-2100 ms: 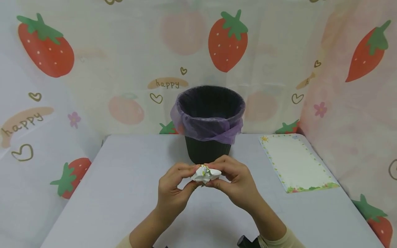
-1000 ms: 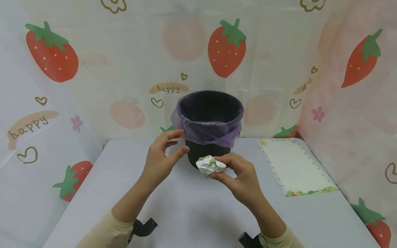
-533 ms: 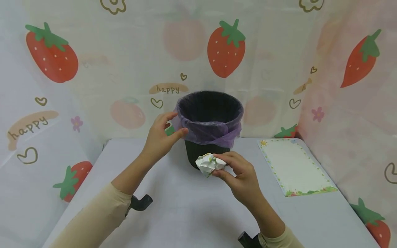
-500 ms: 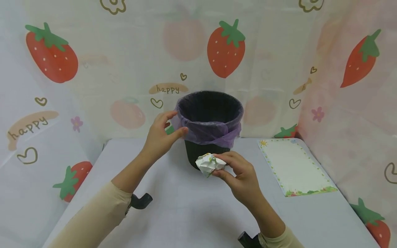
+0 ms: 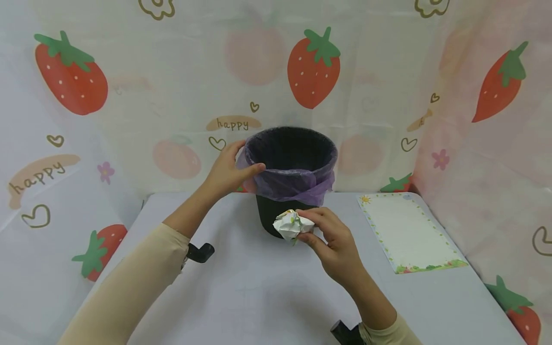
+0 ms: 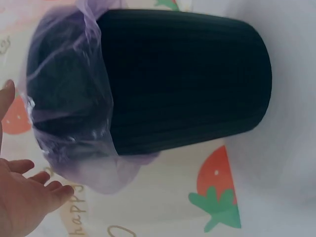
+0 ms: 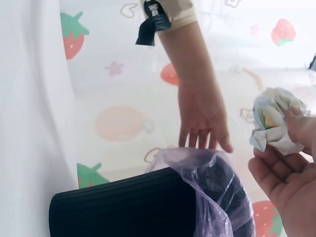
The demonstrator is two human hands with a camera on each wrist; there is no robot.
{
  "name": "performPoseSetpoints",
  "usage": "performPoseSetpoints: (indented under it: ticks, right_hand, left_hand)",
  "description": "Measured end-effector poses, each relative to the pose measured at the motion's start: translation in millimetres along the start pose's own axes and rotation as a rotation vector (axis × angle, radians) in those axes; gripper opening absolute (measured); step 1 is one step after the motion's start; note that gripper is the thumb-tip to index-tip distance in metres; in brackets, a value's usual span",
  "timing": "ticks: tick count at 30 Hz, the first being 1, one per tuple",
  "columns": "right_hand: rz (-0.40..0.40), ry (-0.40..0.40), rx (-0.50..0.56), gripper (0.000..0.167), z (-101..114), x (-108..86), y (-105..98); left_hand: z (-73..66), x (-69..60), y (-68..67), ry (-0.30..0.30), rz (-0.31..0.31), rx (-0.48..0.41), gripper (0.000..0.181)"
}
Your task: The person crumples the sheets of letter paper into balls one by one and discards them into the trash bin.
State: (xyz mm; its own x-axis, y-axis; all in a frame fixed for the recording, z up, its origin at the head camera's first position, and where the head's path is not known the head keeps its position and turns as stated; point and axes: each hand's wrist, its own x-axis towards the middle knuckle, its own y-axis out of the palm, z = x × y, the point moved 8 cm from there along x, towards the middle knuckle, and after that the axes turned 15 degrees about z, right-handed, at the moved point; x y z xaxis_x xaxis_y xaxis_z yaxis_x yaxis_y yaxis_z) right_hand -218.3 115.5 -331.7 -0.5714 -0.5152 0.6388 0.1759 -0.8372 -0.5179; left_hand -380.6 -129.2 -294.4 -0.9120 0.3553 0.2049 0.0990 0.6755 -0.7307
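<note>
In the head view a black bin (image 5: 269, 211) lined with a purple bag (image 5: 293, 184) stands upright at the table's back middle. The left hand (image 5: 228, 170) is at the bin's left rim, fingers extended and thumb toward the front; firm contact cannot be told. The left wrist view has the spread left hand (image 6: 24, 197) beside the bag-covered rim. Between thumb and fingers the right hand (image 5: 338, 244) pinches a crumpled white paper ball (image 5: 290, 225), in front of the bin. The right wrist view shows the paper ball (image 7: 276, 121) in the right hand (image 7: 291, 182).
A flat sheet of paper (image 5: 414, 232) with a leafy printed border lies on the white table (image 5: 250, 297) at the right. Strawberry-printed cloth (image 5: 185, 81) hangs behind and at both sides. Black devices are strapped near both wrists.
Both hands were on the paper ball at first; the left hand has let go and moved up and left to the bin's rim. The right hand keeps the ball, nearly still.
</note>
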Motion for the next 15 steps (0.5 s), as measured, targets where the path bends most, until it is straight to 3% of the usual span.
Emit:
performPoseSetpoints:
  ticks: [7, 15]
  right_hand:
    - [-0.001, -0.017, 0.041, 0.048, -3.4, 0.0, -2.3]
    - [0.009, 0.009, 0.123, 0.043, -6.7, 0.2, -3.7]
  left_hand:
    - [13.1, 15.8, 5.3, -0.057, 0.094, 0.006, 0.107]
    - [16.7, 19.5, 12.6, -0.067, 0.159, 0.008, 0.109]
